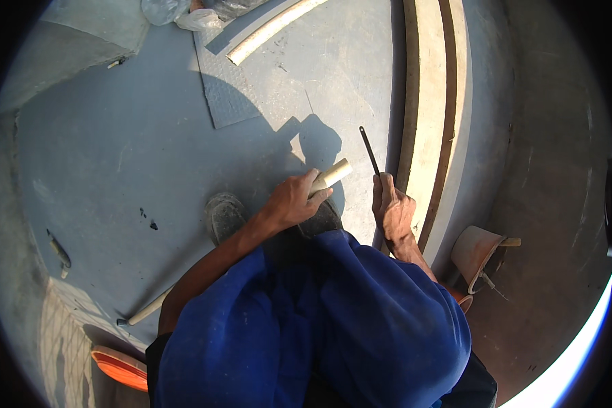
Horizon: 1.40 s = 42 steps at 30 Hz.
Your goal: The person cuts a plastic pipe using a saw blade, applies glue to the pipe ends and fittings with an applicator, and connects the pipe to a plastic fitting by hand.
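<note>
My left hand grips a short pale cream pipe at the centre, angled up to the right. My right hand is closed on a thin black strip, like a saw blade, pointing up and away beside the pipe, not touching it. My blue-clad knees fill the lower middle, and my dusty dark shoes rest on the grey floor below my hands.
Long pale boards run along the right. A curved pipe, textured sheet and plastic bags lie ahead. A bucket lies at right; a stick, small tool and orange container sit at left.
</note>
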Each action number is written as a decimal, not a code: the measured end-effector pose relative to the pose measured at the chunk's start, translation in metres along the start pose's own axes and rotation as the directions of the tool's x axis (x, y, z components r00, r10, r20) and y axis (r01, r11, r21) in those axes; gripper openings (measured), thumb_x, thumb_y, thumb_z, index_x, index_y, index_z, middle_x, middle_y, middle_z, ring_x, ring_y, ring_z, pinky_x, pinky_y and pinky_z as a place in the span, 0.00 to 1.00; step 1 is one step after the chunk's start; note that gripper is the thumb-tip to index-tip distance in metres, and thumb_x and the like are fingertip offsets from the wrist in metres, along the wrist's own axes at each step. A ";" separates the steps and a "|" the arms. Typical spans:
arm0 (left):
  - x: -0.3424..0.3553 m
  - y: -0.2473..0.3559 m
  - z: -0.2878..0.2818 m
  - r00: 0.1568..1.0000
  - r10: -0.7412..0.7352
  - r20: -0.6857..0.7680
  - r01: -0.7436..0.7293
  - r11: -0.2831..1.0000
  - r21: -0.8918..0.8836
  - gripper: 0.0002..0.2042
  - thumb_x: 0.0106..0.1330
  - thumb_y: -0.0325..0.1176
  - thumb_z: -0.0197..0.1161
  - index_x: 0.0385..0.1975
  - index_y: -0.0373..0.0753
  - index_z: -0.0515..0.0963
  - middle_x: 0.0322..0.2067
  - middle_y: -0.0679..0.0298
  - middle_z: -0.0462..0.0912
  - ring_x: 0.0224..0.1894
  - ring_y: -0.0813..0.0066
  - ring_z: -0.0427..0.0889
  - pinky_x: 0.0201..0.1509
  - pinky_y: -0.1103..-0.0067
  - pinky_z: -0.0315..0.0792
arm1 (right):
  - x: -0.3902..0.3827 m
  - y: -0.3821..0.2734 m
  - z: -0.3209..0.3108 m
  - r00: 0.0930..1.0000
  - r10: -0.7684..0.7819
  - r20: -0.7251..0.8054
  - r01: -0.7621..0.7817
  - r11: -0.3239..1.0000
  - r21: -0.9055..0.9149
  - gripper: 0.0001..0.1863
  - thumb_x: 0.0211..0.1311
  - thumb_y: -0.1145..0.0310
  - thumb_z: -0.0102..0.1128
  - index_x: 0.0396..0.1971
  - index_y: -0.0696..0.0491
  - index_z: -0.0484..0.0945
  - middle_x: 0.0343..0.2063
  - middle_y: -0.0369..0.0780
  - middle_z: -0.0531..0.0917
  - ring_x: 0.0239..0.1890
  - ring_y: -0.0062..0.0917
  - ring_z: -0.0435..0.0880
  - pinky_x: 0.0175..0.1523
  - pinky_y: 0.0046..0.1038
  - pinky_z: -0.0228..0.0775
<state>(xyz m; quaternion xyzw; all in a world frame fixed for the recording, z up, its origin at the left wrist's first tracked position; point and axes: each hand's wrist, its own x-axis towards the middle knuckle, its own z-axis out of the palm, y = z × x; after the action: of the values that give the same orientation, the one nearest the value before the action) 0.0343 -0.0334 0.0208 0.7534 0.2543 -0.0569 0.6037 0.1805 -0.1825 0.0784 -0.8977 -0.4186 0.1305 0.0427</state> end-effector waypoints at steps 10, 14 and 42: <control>-0.005 0.008 0.004 0.998 -0.018 -0.058 0.019 0.999 0.029 0.15 0.59 0.37 0.61 0.37 0.30 0.71 0.27 0.44 0.78 0.32 0.46 0.79 0.33 0.65 0.71 | -0.017 0.001 0.019 0.823 -0.566 -0.047 0.567 0.818 0.099 0.13 0.59 0.72 0.52 0.44 0.55 0.73 0.18 0.42 0.79 0.17 0.29 0.78 0.25 0.31 0.71; -0.009 0.009 0.010 0.991 -0.009 -0.130 0.016 0.998 0.054 0.16 0.58 0.37 0.63 0.38 0.31 0.72 0.30 0.44 0.78 0.35 0.48 0.79 0.35 0.64 0.71 | 0.011 0.001 -0.005 0.998 0.003 0.065 -0.001 1.000 -0.028 0.12 0.54 0.74 0.56 0.41 0.54 0.74 0.15 0.40 0.77 0.18 0.27 0.78 0.22 0.29 0.68; -0.013 0.009 0.026 0.938 0.041 -0.345 -0.037 0.999 0.019 0.14 0.51 0.30 0.68 0.33 0.31 0.73 0.32 0.51 0.75 0.35 0.54 0.77 0.39 0.68 0.71 | 0.006 0.007 0.001 0.991 0.123 0.052 -0.120 0.990 -0.070 0.09 0.53 0.72 0.56 0.36 0.56 0.75 0.15 0.39 0.78 0.16 0.27 0.76 0.24 0.27 0.67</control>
<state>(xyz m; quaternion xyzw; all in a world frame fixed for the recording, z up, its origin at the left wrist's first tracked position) 0.0328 -0.0633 0.0271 0.7601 0.3410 0.0866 0.5463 0.1888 -0.1825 0.0749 -0.9185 -0.3683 0.1441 -0.0071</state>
